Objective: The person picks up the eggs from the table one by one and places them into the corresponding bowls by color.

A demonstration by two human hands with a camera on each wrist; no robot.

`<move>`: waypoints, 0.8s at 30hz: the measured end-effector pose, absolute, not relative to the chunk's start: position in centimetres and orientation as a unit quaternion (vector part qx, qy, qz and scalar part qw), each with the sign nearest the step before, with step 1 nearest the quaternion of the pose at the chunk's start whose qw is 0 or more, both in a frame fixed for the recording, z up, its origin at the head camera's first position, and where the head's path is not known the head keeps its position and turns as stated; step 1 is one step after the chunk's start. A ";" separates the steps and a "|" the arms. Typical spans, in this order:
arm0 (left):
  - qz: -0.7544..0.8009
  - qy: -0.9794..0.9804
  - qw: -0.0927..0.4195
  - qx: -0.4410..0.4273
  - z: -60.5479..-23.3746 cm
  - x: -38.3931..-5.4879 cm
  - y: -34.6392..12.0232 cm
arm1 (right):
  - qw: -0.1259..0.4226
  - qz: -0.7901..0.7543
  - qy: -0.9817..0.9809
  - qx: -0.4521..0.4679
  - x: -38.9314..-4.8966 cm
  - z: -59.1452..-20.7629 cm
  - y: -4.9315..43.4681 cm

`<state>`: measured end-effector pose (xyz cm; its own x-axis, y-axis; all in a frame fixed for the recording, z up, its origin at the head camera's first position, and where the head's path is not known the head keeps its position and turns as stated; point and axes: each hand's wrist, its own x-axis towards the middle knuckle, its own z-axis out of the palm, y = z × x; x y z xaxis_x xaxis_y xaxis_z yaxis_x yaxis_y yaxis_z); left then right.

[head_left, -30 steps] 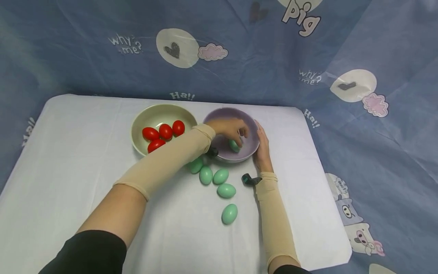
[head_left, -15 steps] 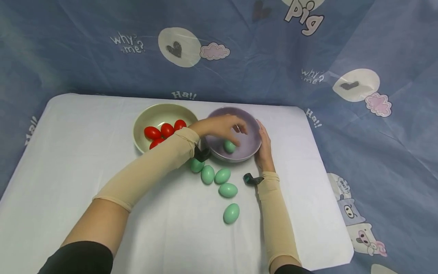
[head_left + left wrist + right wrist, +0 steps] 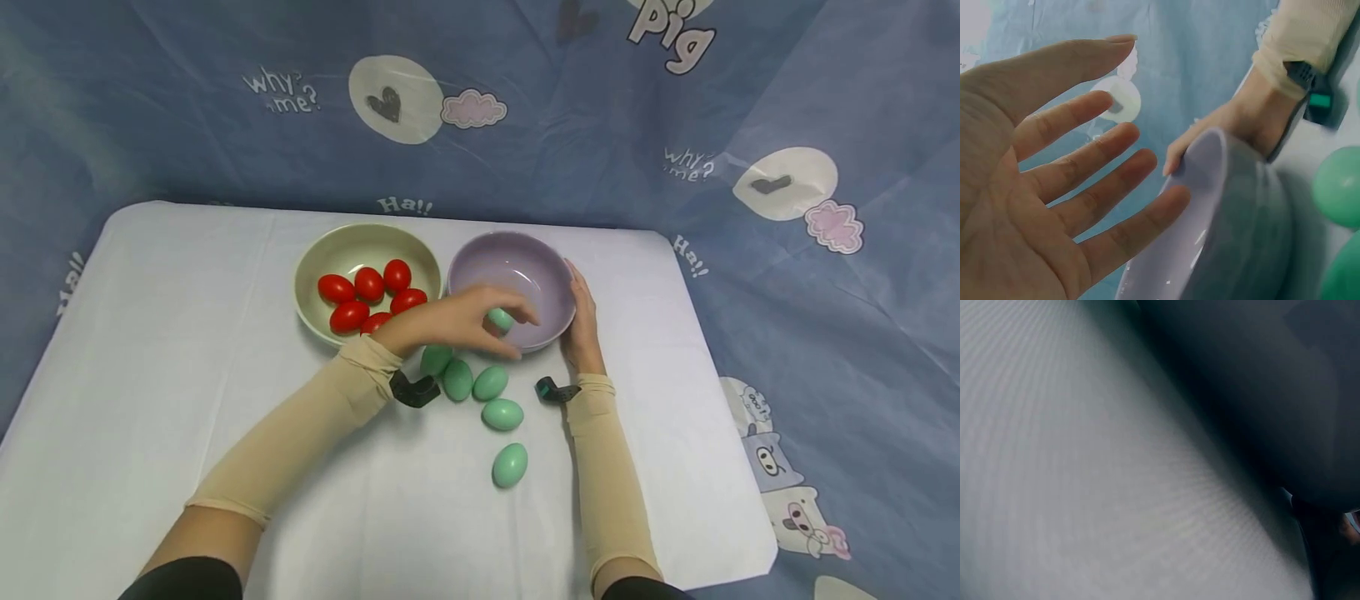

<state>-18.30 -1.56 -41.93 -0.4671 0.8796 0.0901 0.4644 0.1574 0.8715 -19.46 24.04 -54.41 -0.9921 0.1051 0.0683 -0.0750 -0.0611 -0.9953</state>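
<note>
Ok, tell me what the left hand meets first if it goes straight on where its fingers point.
Probably the wall of the purple bowl nearest the right hand; if the left hand is above the rim, which is unclear, perhaps the right hand itself.

Makeshift studio, cartoon-print backdrop (image 3: 570, 150)

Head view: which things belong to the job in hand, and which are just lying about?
Seemingly in the job:
left hand
right hand, touching the purple bowl
green egg in that bowl
loose green eggs nearby

Probably just lying about or background:
pale green bowl
red tomatoes inside it
white table
blue backdrop
</note>
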 end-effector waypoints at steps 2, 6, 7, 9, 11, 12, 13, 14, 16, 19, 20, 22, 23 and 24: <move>0.466 0.718 0.228 0.464 -42.4 -17.5 -1.8 | 0.060 0.731 -0.680 -0.007 -19.5 -54.5 24.1; 0.476 0.713 0.227 0.462 -43.3 -15.7 -2.3 | 0.055 0.729 -0.683 -0.010 -19.5 -54.5 24.1; 0.480 0.711 0.228 0.461 -43.6 -15.3 -2.5 | 0.053 0.729 -0.682 -0.010 -19.5 -54.5 24.1; 0.485 0.709 0.230 0.457 -44.0 -14.3 -2.7 | 0.052 0.732 -0.679 -0.011 -19.6 -54.5 24.2; 0.496 0.701 0.243 0.451 -44.4 -13.4 -2.9 | 0.049 0.733 -0.679 -0.012 -19.6 -54.5 24.2; 0.501 0.698 0.248 0.447 -44.6 -13.0 -2.9 | 0.049 0.732 -0.680 -0.012 -19.7 -54.5 24.3; 0.506 0.695 0.255 0.443 -44.8 -12.6 -3.0 | 0.048 0.732 -0.680 -0.012 -19.7 -54.5 24.3; 0.506 0.695 0.259 0.441 -45.0 -12.1 -3.0 | 0.048 0.732 -0.679 -0.013 -19.7 -54.5 24.3; 0.502 0.694 0.264 0.443 -45.5 -11.4 -3.0 | 0.046 0.729 -0.682 -0.017 -19.7 -54.5 24.3; 0.491 0.695 0.266 0.453 -46.4 -10.3 -2.8 | 0.049 0.731 -0.681 -0.019 -19.6 -54.5 24.3; 0.485 0.697 0.267 0.457 -46.8 -10.0 -2.8 | 0.051 0.729 -0.682 -0.019 -19.6 -54.5 24.3; 0.477 0.697 0.270 0.462 -47.4 -9.4 -2.7 | 0.055 0.726 -0.686 -0.019 -19.6 -54.6 24.2; 0.474 0.698 0.272 0.463 -47.7 -9.1 -2.6 | 0.056 0.723 -0.688 -0.018 -19.6 -54.6 24.2; 0.469 0.700 0.273 0.464 -48.0 -8.8 -2.6 | 0.058 0.721 -0.690 -0.018 -19.5 -54.6 24.2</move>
